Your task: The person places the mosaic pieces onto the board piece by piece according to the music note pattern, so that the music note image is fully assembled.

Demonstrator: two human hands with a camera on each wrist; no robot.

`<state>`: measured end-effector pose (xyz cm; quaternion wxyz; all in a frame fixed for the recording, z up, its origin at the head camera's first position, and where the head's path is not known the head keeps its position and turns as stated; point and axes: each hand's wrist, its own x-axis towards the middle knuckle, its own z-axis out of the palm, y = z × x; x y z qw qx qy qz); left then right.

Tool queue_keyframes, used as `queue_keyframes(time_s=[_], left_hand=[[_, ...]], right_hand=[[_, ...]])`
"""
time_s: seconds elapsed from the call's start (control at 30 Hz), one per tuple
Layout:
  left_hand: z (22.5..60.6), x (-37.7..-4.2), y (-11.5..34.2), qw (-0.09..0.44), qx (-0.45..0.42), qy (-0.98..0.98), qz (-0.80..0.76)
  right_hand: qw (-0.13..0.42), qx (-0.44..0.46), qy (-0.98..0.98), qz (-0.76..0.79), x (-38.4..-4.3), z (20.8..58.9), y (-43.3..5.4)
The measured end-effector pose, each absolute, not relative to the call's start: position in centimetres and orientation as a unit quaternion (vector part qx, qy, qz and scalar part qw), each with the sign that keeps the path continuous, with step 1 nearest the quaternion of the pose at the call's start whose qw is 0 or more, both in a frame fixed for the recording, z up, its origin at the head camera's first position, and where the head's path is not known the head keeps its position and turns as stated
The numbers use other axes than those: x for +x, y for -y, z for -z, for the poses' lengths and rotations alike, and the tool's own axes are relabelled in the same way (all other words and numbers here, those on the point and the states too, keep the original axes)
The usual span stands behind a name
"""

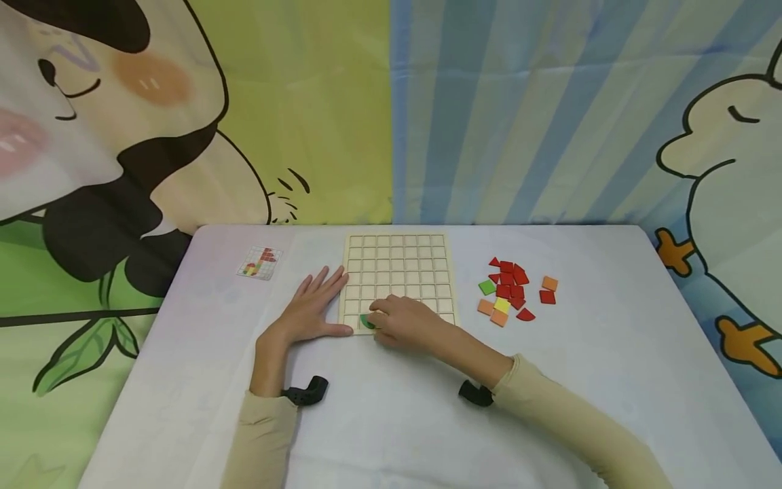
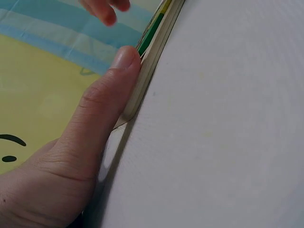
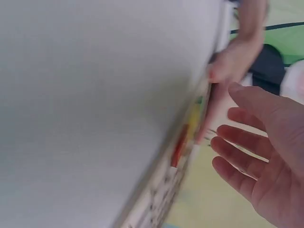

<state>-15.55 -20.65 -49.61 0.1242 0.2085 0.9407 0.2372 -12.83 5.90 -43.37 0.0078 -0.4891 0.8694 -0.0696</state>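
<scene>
A light wooden grid board [image 1: 397, 261] lies flat on the white table. My left hand [image 1: 310, 309] rests at its near left corner with the fingers spread, and the thumb [image 2: 102, 102] touches the edge. My right hand [image 1: 406, 320] is over the board's near rows, its fingers loosely bent with nothing seen between them in the right wrist view. A green piece [image 1: 367, 321] with a curved edge sits in the nearest row, left of the right hand. In the right wrist view, a yellow piece [image 3: 194, 116] and a red piece [image 3: 179, 146] also lie on the board.
Right of the board lies a loose group of red pieces [image 1: 506, 278], with a green piece [image 1: 487, 287], a yellow piece [image 1: 501, 304] and several orange pieces [image 1: 499, 318]. A printed pattern card [image 1: 259, 263] lies at the back left. A patterned curtain [image 1: 330, 109] hangs behind the table.
</scene>
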Motion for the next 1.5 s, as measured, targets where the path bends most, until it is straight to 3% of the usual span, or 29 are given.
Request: queue_keyframes(time_s=[0.23,0.43,0.9,1.17,1.5], left_hand=[[49.6,-15.4,20.4,0.129,0.204,-0.94,-0.243],[49.2,-15.4,20.5,0.127,0.205,-0.94,-0.242],[49.2,-15.5,20.6,0.125,0.204,-0.94,-0.243],[49.6,-15.4,20.6,0.119,0.206,-0.941,-0.239],[49.8,-15.3,20.9,0.123,0.205,-0.94,-0.242]], right_hand=[[-0.026,-0.463,-0.868,0.175,-8.9,41.5,-11.4],[-0.077,-0.436,-0.871,0.214,-7.7,42.4,-16.3],[-0.016,-0.375,-0.91,0.179,-7.1,43.5,-21.8],[-0.04,-0.372,-0.915,0.148,-6.9,43.4,-24.6],[-0.024,-0.318,-0.941,0.115,-8.7,44.1,-26.4]])
